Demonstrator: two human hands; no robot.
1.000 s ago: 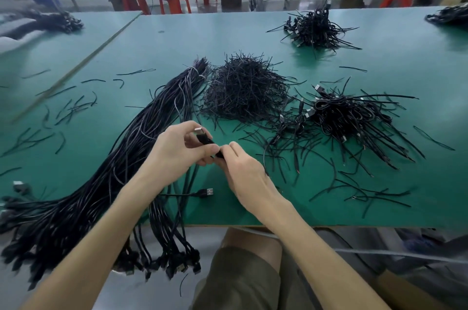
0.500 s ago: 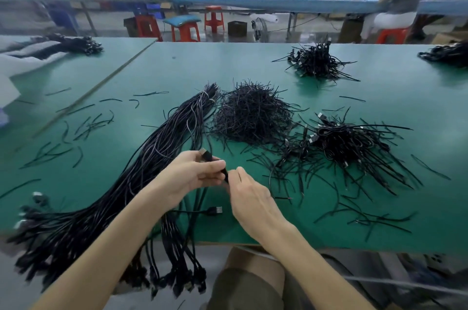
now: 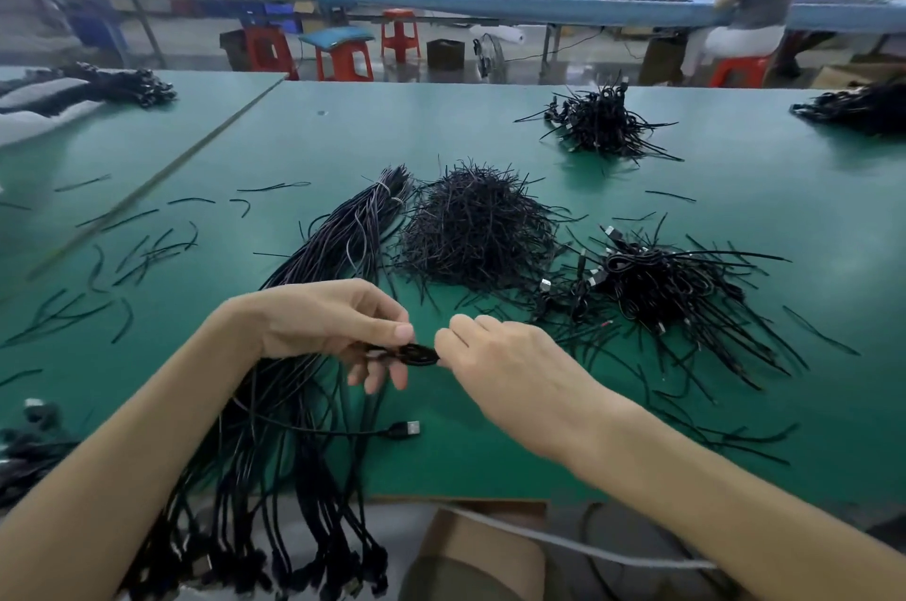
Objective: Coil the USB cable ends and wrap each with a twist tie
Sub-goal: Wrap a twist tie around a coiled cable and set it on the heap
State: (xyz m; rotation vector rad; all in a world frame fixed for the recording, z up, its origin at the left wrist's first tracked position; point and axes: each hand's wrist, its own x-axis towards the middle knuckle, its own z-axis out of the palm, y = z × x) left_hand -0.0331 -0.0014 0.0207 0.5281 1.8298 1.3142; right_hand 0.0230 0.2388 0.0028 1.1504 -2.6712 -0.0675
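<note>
By the front edge of the green table (image 3: 456,463), left hand (image 3: 333,325) and right hand (image 3: 505,365) pinch a thin black USB cable coil (image 3: 417,353): light, springy, probably best held where the loops cross.

Flat, fairly dim light from overhead falls on the green table (image 3: 343,134), leaving only faint soft shadows beneath the pile of twist ties (image 3: 475,227). Motion blur smears the right hand (image 3: 510,370). The far workbench (image 3: 539,7) looks soft, and the wide lens bows the table's edges.
</note>
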